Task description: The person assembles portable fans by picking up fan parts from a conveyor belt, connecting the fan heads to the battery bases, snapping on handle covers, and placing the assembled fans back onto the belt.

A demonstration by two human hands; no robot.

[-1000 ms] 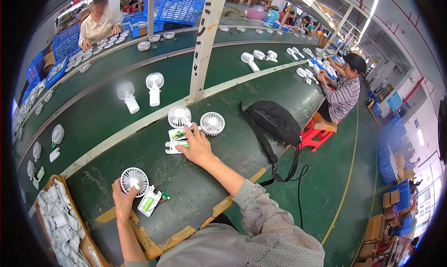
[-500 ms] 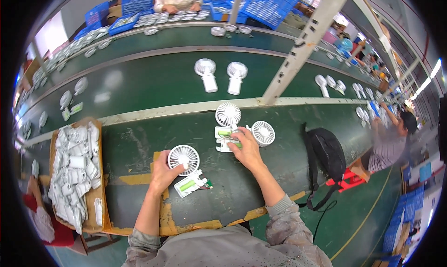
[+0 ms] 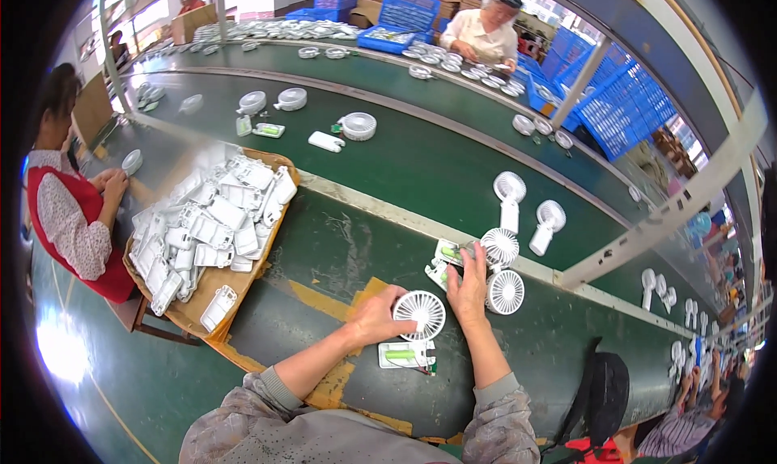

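My left hand [image 3: 376, 315] is closed on the rim of a white fan head [image 3: 419, 315], the thumb resting across its grille. Just below that head lies an opened white handle half [image 3: 405, 355] with a green battery in it and a small green circuit board at its end. Over to the right, my right hand [image 3: 469, 290] has its fingers apart, over or touching opened fan handles [image 3: 447, 258] with green batteries. Its fingers partly cover these parts. Beside it are two more white fan heads, one farther back [image 3: 499, 247] and one nearer [image 3: 505, 292].
A cardboard tray [image 3: 279, 221] heaped with white handle shells stands at left. Across a pale rail, a green belt [image 3: 380, 177] carries assembled fans [image 3: 510, 197] and opened ones. Co-workers sit left, far and right. A black backpack [image 3: 603, 387] lies at right; a metal post rises nearby.
The view has swung left, so the bench appears farther right and a co-worker in red shows at left. My left hand keeps the fan head; my right hand stays at the opened handles.
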